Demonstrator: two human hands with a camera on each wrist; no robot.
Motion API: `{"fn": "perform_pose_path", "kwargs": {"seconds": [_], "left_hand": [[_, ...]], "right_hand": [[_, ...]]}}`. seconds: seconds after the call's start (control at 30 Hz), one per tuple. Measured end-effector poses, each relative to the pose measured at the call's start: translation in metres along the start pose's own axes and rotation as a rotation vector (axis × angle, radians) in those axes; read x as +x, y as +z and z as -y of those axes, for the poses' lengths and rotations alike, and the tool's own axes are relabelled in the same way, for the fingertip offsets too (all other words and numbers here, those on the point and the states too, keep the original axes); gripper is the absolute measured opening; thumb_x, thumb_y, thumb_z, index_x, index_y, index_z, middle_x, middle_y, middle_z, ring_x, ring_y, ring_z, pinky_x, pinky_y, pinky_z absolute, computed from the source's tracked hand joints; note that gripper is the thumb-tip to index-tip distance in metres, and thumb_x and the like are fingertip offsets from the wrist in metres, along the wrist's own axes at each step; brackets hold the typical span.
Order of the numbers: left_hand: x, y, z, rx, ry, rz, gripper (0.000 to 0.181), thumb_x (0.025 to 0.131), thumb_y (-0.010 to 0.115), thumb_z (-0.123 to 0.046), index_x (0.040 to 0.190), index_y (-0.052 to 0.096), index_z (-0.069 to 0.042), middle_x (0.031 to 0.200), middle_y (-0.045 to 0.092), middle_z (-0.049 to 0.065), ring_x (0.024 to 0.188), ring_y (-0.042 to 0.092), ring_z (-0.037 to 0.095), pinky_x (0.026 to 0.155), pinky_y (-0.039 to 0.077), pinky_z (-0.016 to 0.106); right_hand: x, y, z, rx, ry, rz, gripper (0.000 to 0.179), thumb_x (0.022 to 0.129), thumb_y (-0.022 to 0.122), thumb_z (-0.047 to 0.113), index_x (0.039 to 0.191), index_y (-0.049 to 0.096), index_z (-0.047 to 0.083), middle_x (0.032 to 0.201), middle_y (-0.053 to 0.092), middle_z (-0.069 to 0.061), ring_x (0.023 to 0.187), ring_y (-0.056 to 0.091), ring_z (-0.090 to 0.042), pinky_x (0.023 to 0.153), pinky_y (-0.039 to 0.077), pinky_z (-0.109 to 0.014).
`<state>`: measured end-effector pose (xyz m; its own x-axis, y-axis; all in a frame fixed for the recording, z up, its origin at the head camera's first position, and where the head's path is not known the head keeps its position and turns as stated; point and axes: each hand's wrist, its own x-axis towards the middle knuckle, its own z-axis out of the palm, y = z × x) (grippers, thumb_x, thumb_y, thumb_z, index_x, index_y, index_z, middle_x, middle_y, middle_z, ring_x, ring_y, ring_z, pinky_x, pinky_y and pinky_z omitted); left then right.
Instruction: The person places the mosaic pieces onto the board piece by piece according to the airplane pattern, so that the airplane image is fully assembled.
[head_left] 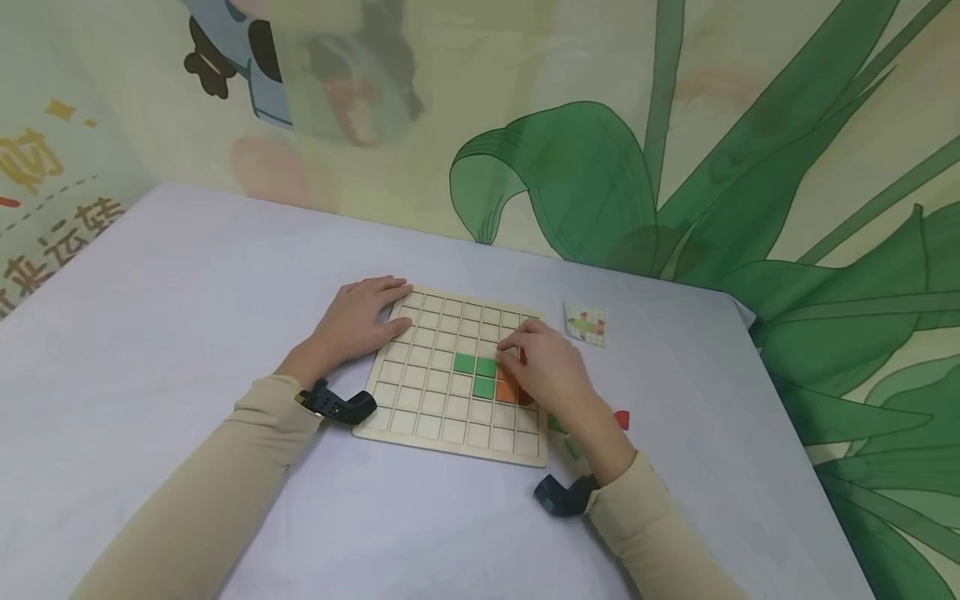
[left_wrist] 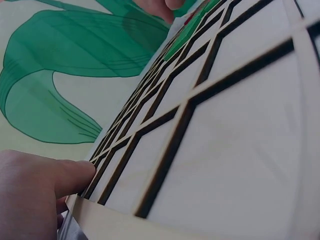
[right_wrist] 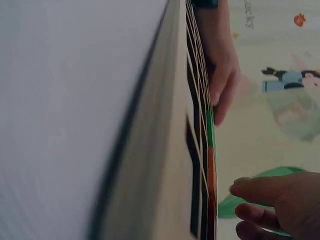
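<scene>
A wooden grid board (head_left: 427,425) lies on the table, its squares marked by dark grooves. My left hand (head_left: 363,321) rests at its left edge, fingers extended at the far corner and thumb on the grid. Green tiles (head_left: 484,388) and an orange tile (head_left: 507,391) sit in squares right of the middle, also seen as a green tile (right_wrist: 210,128) edge-on in the right wrist view. Over the board's right side hovers my right hand (head_left: 551,367), thumb and index fingertips close together above the tiles. I cannot tell whether a small tile is between them. This hand partly hides darker red pieces.
A small picture card (head_left: 587,324) with a coloured grid pattern lies beyond the board's right corner. Loose pieces, including a red one (head_left: 622,419) and a green one (head_left: 573,448), lie by my right forearm. A printed cloth (head_left: 375,100) hangs behind the white-covered table (head_left: 247,250).
</scene>
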<state>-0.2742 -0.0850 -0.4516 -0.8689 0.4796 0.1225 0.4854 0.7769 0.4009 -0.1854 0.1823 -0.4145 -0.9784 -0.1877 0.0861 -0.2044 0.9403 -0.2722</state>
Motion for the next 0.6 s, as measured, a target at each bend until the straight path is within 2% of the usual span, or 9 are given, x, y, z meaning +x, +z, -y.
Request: {"fn": "perform_pose_path", "kwargs": {"seconds": [0.13,0.27,0.33,0.43,0.6], "left_hand": [[-0.001,-0.001,-0.001,-0.007,0.003,-0.002,0.059,0.092,0.053,-0.039,0.142,0.044,-0.008,0.148,0.042,0.013,0.140,0.033,0.033,0.109,0.026,0.056],[-0.001,0.000,-0.001,-0.008,0.003,-0.002,0.059,0.092,0.053,-0.039,0.142,0.045,-0.008,0.148,0.042,0.013,0.140,0.033,0.032,0.109,0.026,0.056],[-0.002,0.000,0.000,-0.010,0.002,-0.001,0.059,0.092,0.053,-0.039,0.142,0.044,-0.008,0.148,0.042,0.013,0.140,0.033,0.032,0.109,0.026,0.056],[-0.002,0.000,0.000,-0.011,0.000,-0.001,0.059,0.092,0.053,-0.039,0.142,0.044,-0.008,0.148,0.042,0.012,0.140,0.032,0.032,0.110,0.026,0.055],[-0.001,0.001,0.001,-0.011,0.003,-0.005,0.059,0.092,0.053,-0.039,0.142,0.044,-0.008,0.148,0.041,0.013,0.140,0.033,0.032,0.110,0.025,0.055]], "right_hand": [[0.004,-0.013,-0.024,-0.082,0.127,0.065,0.026,0.090,0.065,0.028,0.111,0.071,0.016,0.110,0.062,-0.006,0.092,0.062,-0.022,0.071,0.055,-0.036],[0.005,-0.020,-0.044,-0.074,0.241,0.161,0.032,0.088,0.066,0.029,0.117,0.067,0.014,0.119,0.060,-0.012,0.115,0.055,-0.031,0.085,0.053,-0.048],[0.006,-0.020,-0.051,-0.061,0.274,0.190,0.033,0.088,0.067,0.029,0.117,0.067,0.013,0.121,0.059,-0.013,0.121,0.051,-0.032,0.090,0.050,-0.050],[0.006,-0.020,-0.057,-0.044,0.288,0.205,0.034,0.086,0.069,0.028,0.116,0.066,0.013,0.121,0.060,-0.013,0.120,0.051,-0.031,0.090,0.050,-0.049],[0.006,-0.019,-0.060,-0.036,0.275,0.204,0.030,0.085,0.070,0.028,0.111,0.066,0.011,0.111,0.065,-0.012,0.103,0.058,-0.027,0.082,0.053,-0.044]]}}
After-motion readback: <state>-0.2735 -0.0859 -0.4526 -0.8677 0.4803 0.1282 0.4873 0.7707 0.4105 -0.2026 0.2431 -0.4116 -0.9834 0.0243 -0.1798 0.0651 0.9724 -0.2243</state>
